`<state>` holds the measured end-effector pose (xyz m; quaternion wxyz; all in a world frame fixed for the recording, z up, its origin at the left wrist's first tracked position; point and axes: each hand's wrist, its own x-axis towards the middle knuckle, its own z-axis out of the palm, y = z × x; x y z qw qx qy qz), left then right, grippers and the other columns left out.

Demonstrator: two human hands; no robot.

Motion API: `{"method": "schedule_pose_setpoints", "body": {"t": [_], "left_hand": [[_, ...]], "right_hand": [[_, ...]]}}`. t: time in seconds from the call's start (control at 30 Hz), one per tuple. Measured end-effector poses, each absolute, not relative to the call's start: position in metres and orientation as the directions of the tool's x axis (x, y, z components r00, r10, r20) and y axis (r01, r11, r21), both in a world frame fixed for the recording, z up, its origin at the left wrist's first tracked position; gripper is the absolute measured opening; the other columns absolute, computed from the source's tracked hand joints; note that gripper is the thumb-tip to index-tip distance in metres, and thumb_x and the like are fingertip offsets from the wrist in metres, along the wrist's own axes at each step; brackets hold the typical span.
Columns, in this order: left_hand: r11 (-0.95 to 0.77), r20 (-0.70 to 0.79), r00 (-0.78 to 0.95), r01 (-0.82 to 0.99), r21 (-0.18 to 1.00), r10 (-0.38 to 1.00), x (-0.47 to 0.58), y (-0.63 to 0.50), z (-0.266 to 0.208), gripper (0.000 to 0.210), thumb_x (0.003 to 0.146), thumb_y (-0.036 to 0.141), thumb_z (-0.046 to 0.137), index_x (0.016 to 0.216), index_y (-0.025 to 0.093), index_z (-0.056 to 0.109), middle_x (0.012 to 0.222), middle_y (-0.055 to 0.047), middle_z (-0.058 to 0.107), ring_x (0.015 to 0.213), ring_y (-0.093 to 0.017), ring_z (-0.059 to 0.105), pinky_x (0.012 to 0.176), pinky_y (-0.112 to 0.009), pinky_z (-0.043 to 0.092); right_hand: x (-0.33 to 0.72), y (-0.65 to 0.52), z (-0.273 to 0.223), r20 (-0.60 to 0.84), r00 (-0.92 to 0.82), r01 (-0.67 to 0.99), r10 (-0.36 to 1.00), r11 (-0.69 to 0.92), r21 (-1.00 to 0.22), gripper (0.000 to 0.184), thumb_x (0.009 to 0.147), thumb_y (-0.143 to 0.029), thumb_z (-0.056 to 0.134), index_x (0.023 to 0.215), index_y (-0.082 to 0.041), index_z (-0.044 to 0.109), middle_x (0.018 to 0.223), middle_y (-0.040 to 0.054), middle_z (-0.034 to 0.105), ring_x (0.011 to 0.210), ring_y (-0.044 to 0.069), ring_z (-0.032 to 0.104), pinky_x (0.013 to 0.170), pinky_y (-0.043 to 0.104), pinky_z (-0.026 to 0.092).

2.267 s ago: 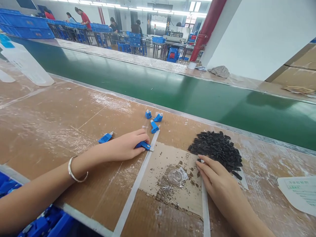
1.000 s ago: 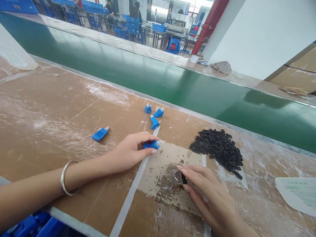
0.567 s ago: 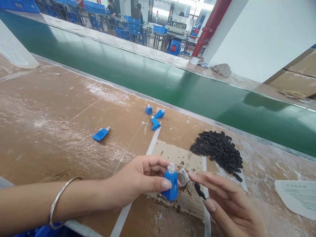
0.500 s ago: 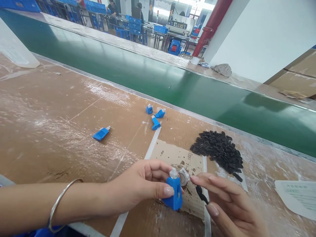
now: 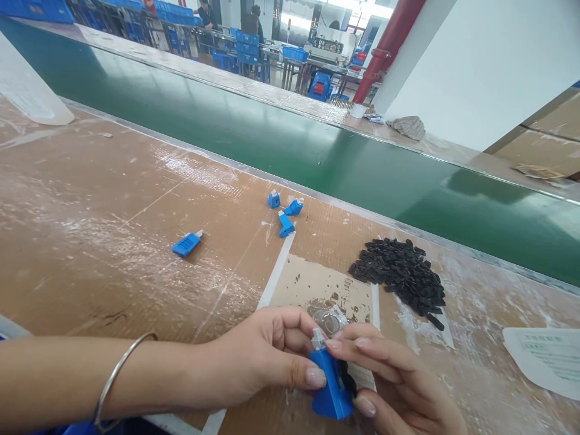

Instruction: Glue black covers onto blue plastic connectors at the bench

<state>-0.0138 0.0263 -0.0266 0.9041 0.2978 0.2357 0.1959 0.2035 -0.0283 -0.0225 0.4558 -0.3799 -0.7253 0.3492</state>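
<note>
Between thumb and fingers, my left hand (image 5: pixel 267 356) grips a blue plastic piece (image 5: pixel 330 389) with a light grey tip, tilted slightly. A small black piece (image 5: pixel 348 380) is pinched in my right hand (image 5: pixel 403 377) and lies against the right side of the blue piece; whether it sits inside the slot there I cannot tell. My right index fingertip is by the grey tip. Just behind the hands, a clear round dish (image 5: pixel 327 318) stands on a stained cardboard sheet (image 5: pixel 303 281). To its right lies a heap of similar black pieces (image 5: pixel 401 275).
Three blue pieces (image 5: pixel 286 225) with grey tips lie beyond the sheet, and another blue piece (image 5: pixel 186 244) lies to the left. A green conveyor belt (image 5: pixel 281 145) crosses behind the table. A whitish plastic sheet (image 5: pixel 544 359) lies at right. People sit in the background.
My right hand has moved left and brought the black piece against the blue piece's side. The blue piece has come slightly lower and turned, uncovering more of the dish.
</note>
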Motion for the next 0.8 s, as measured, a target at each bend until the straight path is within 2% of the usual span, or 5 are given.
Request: {"method": "schedule_pose_setpoints", "body": {"t": [0.2, 0.37, 0.6, 0.7, 0.8], "left_hand": [[0.754, -0.306, 0.808, -0.238, 0.613, 0.504, -0.015, 0.027, -0.026, 0.036, 0.071, 0.027, 0.091, 0.092, 0.015, 0.064, 0.085, 0.000, 0.076, 0.077, -0.008, 0.070, 0.076, -0.020, 0.051], [0.780, -0.355, 0.782, -0.251, 0.573, 0.513, -0.017, 0.026, -0.020, 0.034, 0.066, 0.024, 0.094, 0.084, 0.015, 0.066, 0.077, 0.001, 0.076, 0.071, -0.007, 0.070, 0.069, -0.017, 0.051], [0.784, -0.324, 0.824, -0.211, 0.584, 0.464, -0.022, 0.026, -0.021, 0.033, 0.066, 0.023, 0.092, 0.085, 0.016, 0.065, 0.075, 0.001, 0.074, 0.062, -0.007, 0.065, 0.061, -0.017, 0.047], [0.631, -0.270, 0.785, -0.190, 0.752, 0.558, -0.025, 0.036, -0.008, 0.033, 0.073, 0.038, 0.087, 0.090, 0.018, 0.066, 0.078, 0.002, 0.070, 0.065, -0.009, 0.062, 0.063, -0.019, 0.047], [0.108, -0.138, 0.634, 0.086, 0.990, 0.761, -0.035, 0.060, 0.010, 0.023, 0.085, 0.040, 0.072, 0.099, 0.022, 0.070, 0.089, -0.003, 0.071, 0.082, -0.017, 0.064, 0.075, -0.028, 0.051]], "right_hand": [[0.203, -0.021, -0.020, 0.488, -0.417, 0.263, 0.767, 0.615, -0.743, 0.034, 0.102, -0.024, 0.052, 0.134, -0.036, 0.058, 0.120, 0.0009, 0.074, 0.111, 0.019, 0.070, 0.090, 0.038, 0.063], [0.202, -0.025, -0.034, 0.628, -0.449, 0.462, 0.635, 0.767, -0.446, 0.039, 0.105, -0.034, 0.046, 0.144, -0.030, 0.052, 0.120, 0.0023, 0.074, 0.125, 0.022, 0.063, 0.097, 0.039, 0.059], [0.199, -0.035, -0.043, 0.570, -0.616, 0.598, 0.544, 0.794, -0.112, 0.044, 0.100, -0.020, 0.055, 0.142, -0.032, 0.054, 0.126, -0.0053, 0.071, 0.132, 0.018, 0.056, 0.103, 0.028, 0.055], [0.201, -0.035, -0.039, 0.567, -0.561, 0.637, 0.603, 0.752, -0.169, 0.047, 0.100, -0.025, 0.054, 0.147, -0.029, 0.048, 0.133, 0.0000, 0.067, 0.138, 0.024, 0.050, 0.105, 0.038, 0.054], [0.216, -0.022, -0.035, 0.565, -0.437, 0.726, 0.700, 0.645, -0.237, 0.046, 0.099, -0.023, 0.053, 0.145, -0.023, 0.048, 0.134, 0.0094, 0.066, 0.131, 0.026, 0.057, 0.103, 0.041, 0.055]]}}
